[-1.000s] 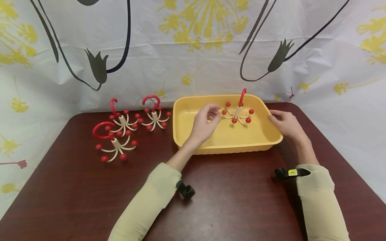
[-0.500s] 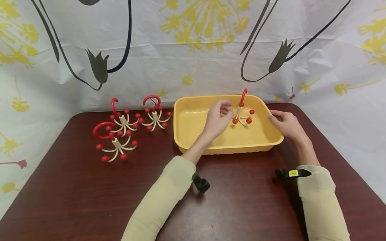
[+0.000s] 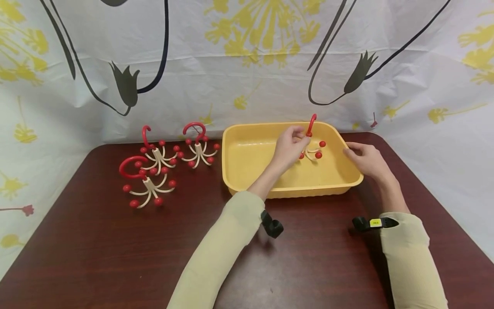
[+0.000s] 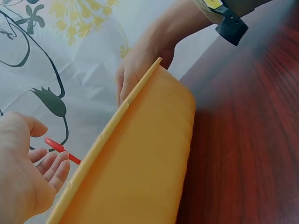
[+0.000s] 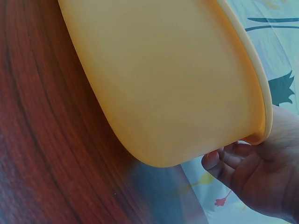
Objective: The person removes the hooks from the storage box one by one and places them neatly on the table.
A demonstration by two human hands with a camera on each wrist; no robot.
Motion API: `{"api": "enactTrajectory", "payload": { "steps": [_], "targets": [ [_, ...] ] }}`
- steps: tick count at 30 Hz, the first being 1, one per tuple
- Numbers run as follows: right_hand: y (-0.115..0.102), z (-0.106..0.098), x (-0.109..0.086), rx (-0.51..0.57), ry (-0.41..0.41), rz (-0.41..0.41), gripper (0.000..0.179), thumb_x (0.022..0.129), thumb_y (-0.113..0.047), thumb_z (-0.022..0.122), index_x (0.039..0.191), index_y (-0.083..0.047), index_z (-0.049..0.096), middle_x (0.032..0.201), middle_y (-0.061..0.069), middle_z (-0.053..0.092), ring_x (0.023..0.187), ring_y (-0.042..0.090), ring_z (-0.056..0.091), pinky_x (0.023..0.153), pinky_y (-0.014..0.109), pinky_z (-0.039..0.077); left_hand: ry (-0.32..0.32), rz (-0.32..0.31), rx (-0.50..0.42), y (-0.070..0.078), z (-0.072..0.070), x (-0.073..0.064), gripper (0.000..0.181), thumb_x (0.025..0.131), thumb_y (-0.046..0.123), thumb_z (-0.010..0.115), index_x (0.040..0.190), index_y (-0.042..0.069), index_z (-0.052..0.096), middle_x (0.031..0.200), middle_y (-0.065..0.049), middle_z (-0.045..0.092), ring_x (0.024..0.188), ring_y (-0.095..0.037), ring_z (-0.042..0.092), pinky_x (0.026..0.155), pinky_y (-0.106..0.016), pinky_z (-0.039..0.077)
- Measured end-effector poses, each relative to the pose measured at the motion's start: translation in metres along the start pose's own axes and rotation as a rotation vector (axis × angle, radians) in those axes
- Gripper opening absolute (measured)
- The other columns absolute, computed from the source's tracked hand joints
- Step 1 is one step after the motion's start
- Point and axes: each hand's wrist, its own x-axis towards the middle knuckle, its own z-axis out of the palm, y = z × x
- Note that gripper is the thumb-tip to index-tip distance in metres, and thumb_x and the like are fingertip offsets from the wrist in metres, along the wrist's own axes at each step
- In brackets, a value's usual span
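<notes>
A yellow plastic tub (image 3: 251,167) stands at the back of the table. Inside it, toward its right side, is a hanger with a red hook (image 3: 311,124) and cream curved arms tipped with red balls. My left hand (image 3: 289,148) reaches over the tub right beside this hanger and hides part of its arms. In the left wrist view, the thumb and fingers of the left hand (image 4: 23,168) are apart around the red hook (image 4: 58,145). My right hand (image 3: 366,159) holds the tub's right end at the rim; in the right wrist view its fingers (image 5: 229,168) curl beneath the rim.
Left of the tub, three more such hangers stand on the dark wooden table (image 3: 96,240): one front left (image 3: 148,184), one behind it (image 3: 157,156), one nearest the tub (image 3: 198,150). A patterned white cloth (image 3: 247,86) hangs behind.
My left hand has moved right across the tub to the red-hooked hanger inside it. The right hand and the other hangers have stayed in place.
</notes>
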Motion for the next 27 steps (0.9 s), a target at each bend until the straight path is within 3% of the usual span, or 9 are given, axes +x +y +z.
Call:
{"api": "enactTrajectory", "payload": {
  "steps": [5,8,14,17,19,24,27],
  "targets": [
    [-0.001,-0.001,-0.001,0.005,-0.008,0.006,0.059,0.105,-0.041,0.051,0.145,0.003,0.05,0.116,0.029,0.066,0.078,0.02,0.065,0.065,0.022,0.05,-0.002,-0.022,0.054,0.0,0.008,0.009,0.039,0.094,0.005,0.066,0.132,-0.003,0.059,0.122,-0.016,0.06,0.091,-0.015,0.065,0.063,-0.019,0.054],
    [-0.002,-0.001,-0.001,0.012,-0.01,0.005,0.059,0.105,-0.04,0.052,0.145,0.003,0.05,0.116,0.029,0.065,0.078,0.02,0.065,0.065,0.021,0.05,-0.001,-0.043,0.076,-0.001,0.012,0.012,0.041,0.093,0.005,0.067,0.133,0.0,0.058,0.126,-0.012,0.058,0.088,-0.012,0.064,0.056,-0.019,0.052],
    [-0.002,0.0,-0.001,0.024,-0.019,-0.001,0.058,0.105,-0.038,0.051,0.145,0.005,0.049,0.114,0.03,0.066,0.074,0.015,0.065,0.062,0.02,0.051,-0.022,-0.085,-0.008,-0.005,0.017,0.017,0.04,0.094,0.004,0.065,0.134,0.003,0.059,0.126,-0.009,0.06,0.085,-0.02,0.068,0.047,-0.019,0.041],
    [-0.002,0.0,-0.001,0.019,-0.015,-0.004,0.058,0.105,-0.038,0.051,0.145,0.005,0.049,0.114,0.03,0.066,0.073,0.013,0.064,0.062,0.019,0.051,-0.052,-0.124,-0.059,-0.007,0.018,0.018,0.042,0.095,0.006,0.066,0.136,0.007,0.06,0.127,-0.005,0.062,0.09,-0.026,0.069,0.05,-0.022,0.042],
    [-0.002,-0.001,-0.001,0.013,-0.015,-0.007,0.058,0.106,-0.038,0.051,0.145,0.005,0.049,0.114,0.03,0.066,0.073,0.012,0.064,0.063,0.019,0.05,-0.083,-0.13,-0.079,-0.008,0.017,0.018,0.044,0.096,0.007,0.066,0.139,0.009,0.059,0.128,-0.002,0.062,0.094,-0.029,0.069,0.056,-0.025,0.049],
    [-0.001,-0.001,0.0,0.003,-0.023,0.0,0.059,0.106,-0.039,0.049,0.146,0.005,0.048,0.116,0.031,0.065,0.073,0.011,0.062,0.064,0.019,0.05,-0.195,-0.105,-0.157,-0.008,0.016,0.021,0.051,0.096,0.005,0.064,0.145,0.003,0.051,0.133,-0.014,0.059,0.105,-0.041,0.065,0.079,-0.039,0.058],
    [-0.001,-0.001,0.0,-0.004,-0.019,-0.003,0.059,0.106,-0.039,0.049,0.145,0.005,0.048,0.116,0.03,0.065,0.073,0.011,0.062,0.064,0.02,0.049,-0.216,-0.097,-0.2,-0.009,0.017,0.021,0.048,0.096,0.002,0.063,0.143,-0.001,0.051,0.13,-0.019,0.058,0.106,-0.043,0.064,0.083,-0.043,0.058]
  ]
}}
